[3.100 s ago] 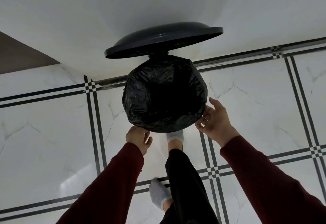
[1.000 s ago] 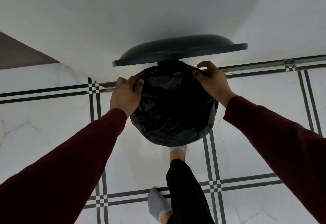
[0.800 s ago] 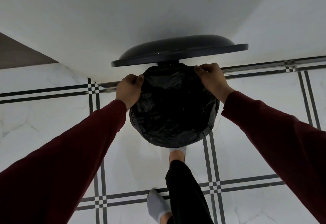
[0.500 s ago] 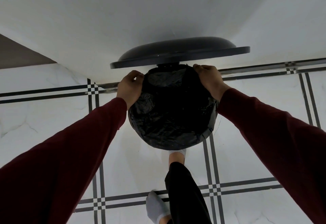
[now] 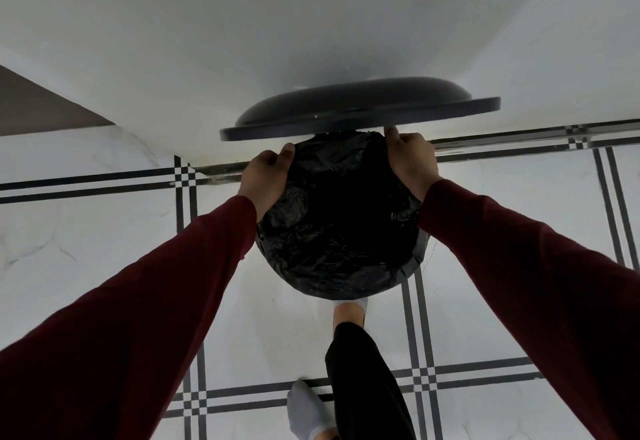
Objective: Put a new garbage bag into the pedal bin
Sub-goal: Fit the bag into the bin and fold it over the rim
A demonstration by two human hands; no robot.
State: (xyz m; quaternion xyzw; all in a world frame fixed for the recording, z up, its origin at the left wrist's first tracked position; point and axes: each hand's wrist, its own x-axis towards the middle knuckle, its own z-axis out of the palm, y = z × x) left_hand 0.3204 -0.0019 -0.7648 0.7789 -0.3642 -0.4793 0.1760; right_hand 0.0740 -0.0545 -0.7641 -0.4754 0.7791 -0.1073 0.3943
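Both hands are at the far rim of the round dark grey plastic pedal bin [image 5: 417,259], one on each side, with the crinkled black plastic garbage bag [image 5: 332,232] stretched between them. The left hand [image 5: 265,180] has its fingers curled over the bag's edge and its thumb pressed against the film, gripping it at the bin's left rear rim. The right hand [image 5: 412,159] does likewise on the right rear rim, fingers curled down over the bag's edge with a fingertip just under the raised lid. That domed dark grey lid [image 5: 360,110] stands open directly above and beyond both hands, against the white wall [image 5: 311,24]. The bag lines the bin's mouth and folds over its rim on the near side, below the wrists. Nearer the body than the hands, a foot in a grey sock [image 5: 349,310] reaches under the bin's front edge, and the other socked foot [image 5: 306,412] stands on the white marble-look floor tiles [image 5: 104,249] with black striped borders.
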